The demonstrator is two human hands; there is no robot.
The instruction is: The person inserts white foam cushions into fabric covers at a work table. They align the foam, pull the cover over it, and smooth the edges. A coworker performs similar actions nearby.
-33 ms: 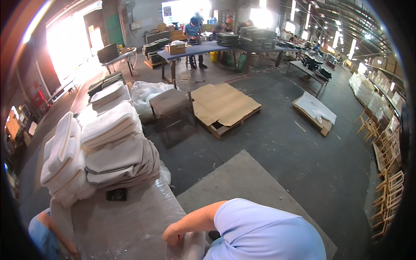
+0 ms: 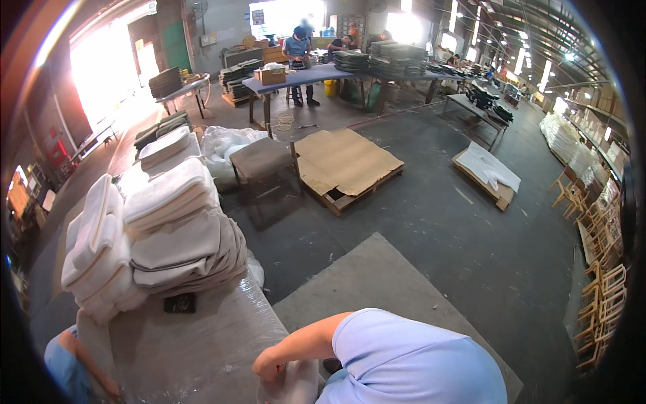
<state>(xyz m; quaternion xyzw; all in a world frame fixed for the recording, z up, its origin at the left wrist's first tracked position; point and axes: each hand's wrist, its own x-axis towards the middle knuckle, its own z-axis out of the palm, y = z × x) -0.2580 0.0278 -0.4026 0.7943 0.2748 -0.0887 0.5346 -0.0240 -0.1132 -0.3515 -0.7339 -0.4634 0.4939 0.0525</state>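
Note:
My right hand [image 2: 270,365], fingers curled, grips a pale, soft-looking piece [image 2: 296,381] at the near right edge of a wide flat work surface [image 2: 195,350] covered in clear plastic film. The lower edge of the view cuts this piece off, and its exact kind does not show. At the lower left my left forearm reaches downward out of a blue sleeve; my left hand [image 2: 112,390] is mostly cut off and its fingers are hidden. Beyond my hands, folded grey-beige fabric [image 2: 188,252] and thick white padding [image 2: 168,195] lie stacked. A small flat black object [image 2: 180,303] rests in front of them.
A cardboard-topped pallet [image 2: 350,158] and a brown low table [image 2: 259,160] stand on the floor ahead. Farther right lies a pallet with a white sheet [image 2: 491,168]. People work at a long blue table [image 2: 303,77]. Wooden chair frames [image 2: 602,303] line the right side.
The scene has shifted very slightly leftward in the view. A person bending at the far table shows more plainly now. My arms keep nearly the same pose.

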